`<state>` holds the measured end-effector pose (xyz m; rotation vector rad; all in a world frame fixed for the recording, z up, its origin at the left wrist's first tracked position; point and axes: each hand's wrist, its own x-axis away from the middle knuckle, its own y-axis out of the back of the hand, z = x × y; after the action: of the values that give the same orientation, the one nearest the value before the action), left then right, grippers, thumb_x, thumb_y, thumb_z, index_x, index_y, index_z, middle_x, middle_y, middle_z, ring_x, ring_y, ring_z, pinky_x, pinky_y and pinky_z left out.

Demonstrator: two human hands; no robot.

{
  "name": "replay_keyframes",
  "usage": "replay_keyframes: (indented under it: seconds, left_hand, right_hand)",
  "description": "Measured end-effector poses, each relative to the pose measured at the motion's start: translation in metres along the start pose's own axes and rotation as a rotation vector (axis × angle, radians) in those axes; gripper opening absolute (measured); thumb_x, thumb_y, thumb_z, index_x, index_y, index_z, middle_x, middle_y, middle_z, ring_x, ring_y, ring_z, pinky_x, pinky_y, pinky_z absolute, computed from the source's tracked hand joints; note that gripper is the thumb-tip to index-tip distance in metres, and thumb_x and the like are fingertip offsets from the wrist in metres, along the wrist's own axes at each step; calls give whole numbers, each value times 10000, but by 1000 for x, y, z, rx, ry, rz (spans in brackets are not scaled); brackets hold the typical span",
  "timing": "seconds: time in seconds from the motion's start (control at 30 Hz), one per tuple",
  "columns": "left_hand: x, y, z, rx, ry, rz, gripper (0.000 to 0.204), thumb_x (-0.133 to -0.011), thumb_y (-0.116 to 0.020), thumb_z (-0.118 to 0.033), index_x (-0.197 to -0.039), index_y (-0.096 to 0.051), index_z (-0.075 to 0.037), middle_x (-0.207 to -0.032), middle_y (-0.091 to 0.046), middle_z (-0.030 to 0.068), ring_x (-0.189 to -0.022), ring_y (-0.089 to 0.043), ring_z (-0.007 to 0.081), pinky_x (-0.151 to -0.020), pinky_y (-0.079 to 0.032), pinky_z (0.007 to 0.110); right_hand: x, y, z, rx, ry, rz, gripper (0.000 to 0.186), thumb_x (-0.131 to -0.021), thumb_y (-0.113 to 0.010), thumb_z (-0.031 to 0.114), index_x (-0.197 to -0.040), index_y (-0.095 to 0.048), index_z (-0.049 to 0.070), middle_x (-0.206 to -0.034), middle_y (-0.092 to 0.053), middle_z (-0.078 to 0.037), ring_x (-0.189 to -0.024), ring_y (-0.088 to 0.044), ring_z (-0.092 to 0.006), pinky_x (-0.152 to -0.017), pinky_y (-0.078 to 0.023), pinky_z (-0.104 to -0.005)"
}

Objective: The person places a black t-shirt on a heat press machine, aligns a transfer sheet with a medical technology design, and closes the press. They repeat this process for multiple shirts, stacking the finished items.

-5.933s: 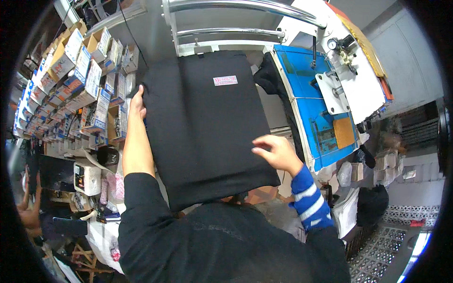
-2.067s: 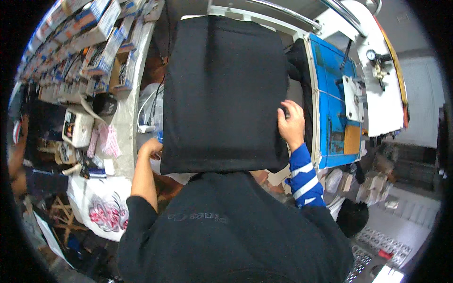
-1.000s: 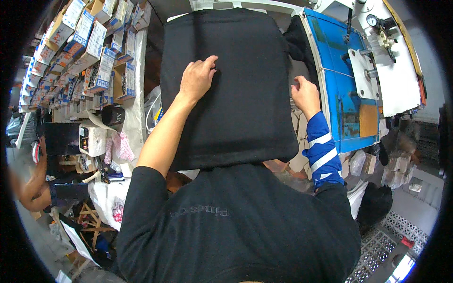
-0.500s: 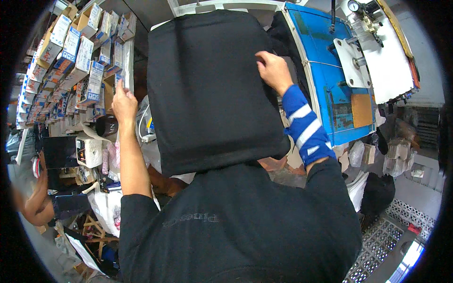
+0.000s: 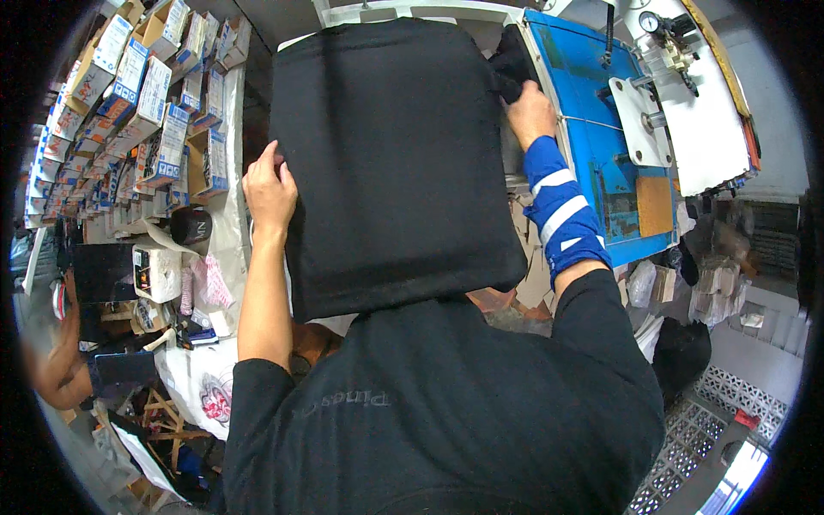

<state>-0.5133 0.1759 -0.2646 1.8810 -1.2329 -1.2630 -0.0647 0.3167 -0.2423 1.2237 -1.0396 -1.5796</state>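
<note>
A wide black cloth lies smooth over a flat, roughly rectangular form in front of me, a fold running along its near edge. My left hand is at the cloth's left edge, its fingers loosely bent and apart, the fingertips touching or very close to the edge. On the far right side, my right hand has its fingers closed on a bunched black part of the cloth that hangs beside the form. Blue wrap with white stripes covers my right forearm. What lies under the cloth is hidden.
Stacked open cardboard boxes fill the left side. A blue-topped machine table stands close on the right, with a white metal plate and a pressure gauge. Lower left, another person's arm shows.
My left hand has moved right, from beside the boxes to the cloth's left edge. My right hand has gone from above the cloth outward to the bunched cloth at the right and closed on it.
</note>
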Motion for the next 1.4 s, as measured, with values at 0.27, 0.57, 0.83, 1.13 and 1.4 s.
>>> replay_keyframes:
  seconds: [0.27, 0.57, 0.83, 1.13, 1.4]
  left_hand:
    - [-12, -17, -15, 43, -134, -32, 467, -847, -748, -69, -1296, -620, -85, -1009, -714, 42, -972, -657, 251, -859, -470, 423]
    - [-7, -20, -12, 15, -125, -61, 447, -861, -732, -62, -1294, -623, -83, -1002, -726, 44, -973, -667, 252, -888, -472, 418]
    - [7, -12, 1, 44, 5, -126, 458, -845, -698, -27, -1292, -623, -88, -1009, -727, 41, -994, -656, 261, -941, -453, 440]
    - [7, -21, -11, -11, -66, -134, 452, -863, -683, -41, -1308, -615, -78, -1055, -719, 73, -1048, -647, 289, -950, -469, 440]
    - [11, -27, -4, 26, -45, -134, 470, -837, -690, -33, -1298, -614, -80, -1042, -704, 48, -1063, -634, 276, -959, -449, 456]
  right_hand:
    - [20, -20, 52, -473, 437, -77, 266, -884, -638, 94, -1144, -669, 45, -1045, -716, -195, -995, -683, -379, -878, -546, -481]
    - [-9, -17, 45, -55, 247, 68, 315, -863, -666, 77, -1166, -620, 7, -965, -707, -246, -940, -691, -425, -823, -553, -515]
    - [12, -11, 15, -236, 422, 0, 303, -878, -652, 114, -1178, -681, 79, -992, -710, -196, -971, -683, -400, -870, -553, -498]
    - [7, -21, 56, -174, 734, 51, 445, -892, -638, 95, -1333, -584, 58, -930, -711, -218, -913, -701, -378, -824, -572, -461]
    - [-18, 8, 26, 273, 287, 120, 154, -877, -620, 98, -1020, -627, 39, -934, -720, -225, -951, -720, -363, -781, -587, -485]
